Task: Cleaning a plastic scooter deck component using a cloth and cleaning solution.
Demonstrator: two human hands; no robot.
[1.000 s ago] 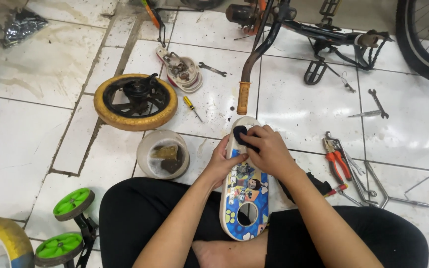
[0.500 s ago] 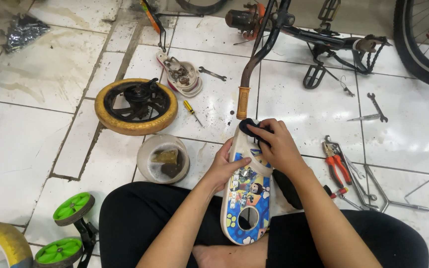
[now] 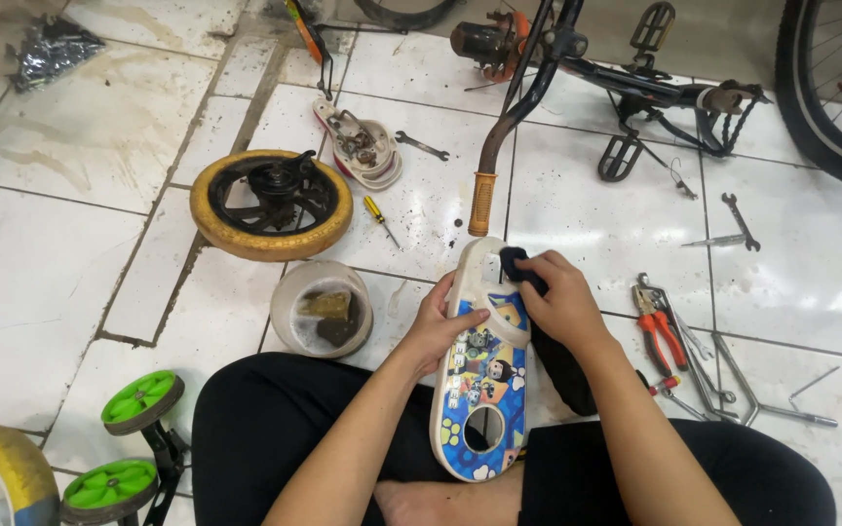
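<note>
A long white plastic bicycle chain cover [image 3: 484, 390] with blue cartoon pictures and a round hole lies along my lap, its far end on the tiled floor. My left hand [image 3: 445, 326] grips its left edge near the middle. My right hand [image 3: 557, 302] presses a dark blue rag [image 3: 516, 266] onto the cover's upper end. The rest of the dark cloth hangs under my right wrist.
A small bowl [image 3: 322, 309] of dirty grease sits left of the cover. Beyond it lie a yellow-tyred wheel [image 3: 272, 203], a screwdriver [image 3: 378, 218], and a bicycle frame with an orange grip [image 3: 482, 203]. Red pliers [image 3: 657, 324] and spanners lie right. Green training wheels [image 3: 138, 401] stand near left.
My right hand has slid the rag slightly up and along the cover's far end. My left hand stays on the cover's left edge.
</note>
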